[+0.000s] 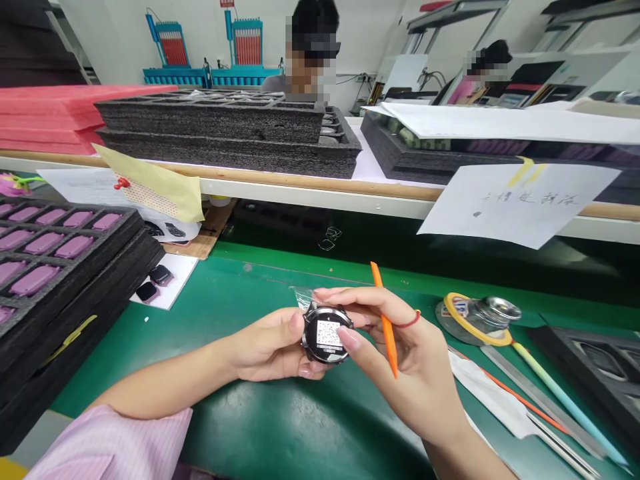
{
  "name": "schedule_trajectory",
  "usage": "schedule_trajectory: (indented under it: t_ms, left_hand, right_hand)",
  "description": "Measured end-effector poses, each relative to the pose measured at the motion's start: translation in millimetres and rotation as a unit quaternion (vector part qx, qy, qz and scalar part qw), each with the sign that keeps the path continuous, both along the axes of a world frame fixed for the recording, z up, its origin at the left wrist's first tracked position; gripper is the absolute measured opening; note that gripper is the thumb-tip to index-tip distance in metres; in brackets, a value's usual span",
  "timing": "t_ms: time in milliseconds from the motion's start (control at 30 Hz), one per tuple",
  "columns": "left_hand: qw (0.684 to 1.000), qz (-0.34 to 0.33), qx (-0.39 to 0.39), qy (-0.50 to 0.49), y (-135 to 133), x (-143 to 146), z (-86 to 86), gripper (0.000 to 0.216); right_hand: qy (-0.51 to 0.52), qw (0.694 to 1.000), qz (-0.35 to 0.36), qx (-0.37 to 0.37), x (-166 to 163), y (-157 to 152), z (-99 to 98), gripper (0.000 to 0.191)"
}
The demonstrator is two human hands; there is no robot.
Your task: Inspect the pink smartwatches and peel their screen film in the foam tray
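A round watch (320, 327) without a strap faces me over the green table. Its dark face carries a white square code sticker with small print below. My left hand (273, 347) grips the watch by its left edge, the thumb on the rim. My right hand (400, 347) has its thumb tip on the right side of the watch face. An orange pointed stick (387, 333) passes between the fingers of that same hand, standing nearly upright. Behind the watch a bit of clear film (303, 297) sticks out near the fingertips.
Left lies a black foam tray (100, 267) of purple watch cases, beside two small square watches (161, 274). At right are a glass bottle with a metal top (480, 317), a tape ring, tweezers (563, 443) and a metal ruler (540, 393). Foam trays fill the shelf; two people sit beyond.
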State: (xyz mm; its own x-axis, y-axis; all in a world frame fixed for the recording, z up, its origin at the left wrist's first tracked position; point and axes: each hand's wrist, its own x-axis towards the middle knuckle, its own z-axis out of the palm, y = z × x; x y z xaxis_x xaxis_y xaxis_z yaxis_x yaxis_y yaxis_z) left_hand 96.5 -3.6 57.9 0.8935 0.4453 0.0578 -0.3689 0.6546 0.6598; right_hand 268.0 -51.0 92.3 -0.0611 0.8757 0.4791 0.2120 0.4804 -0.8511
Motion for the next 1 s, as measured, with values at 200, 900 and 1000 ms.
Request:
schedule_trajectory:
  t_ms: [200, 900, 1000]
  left_hand:
    - [1.0, -0.005, -0.005, -0.004, 0.5, 0.8, -1.4, 0.051]
    - [1.0, -0.003, -0.001, 0.0, 0.0, 1.1, -1.1, 0.054]
    - [1.0, -0.004, -0.001, -0.008, -0.1, 1.0, -1.6, 0.052]
  right_hand:
    - [-0.007, 1.0, -0.005, 0.005, -1.7, 0.4, -1.6, 0.018]
    - [-0.011, 1.0, -0.001, -0.007, -1.4, -0.9, -3.1, 0.016]
    - [-0.012, 1.0, -0.002, -0.007, -1.1, -0.2, -3.5, 0.015]
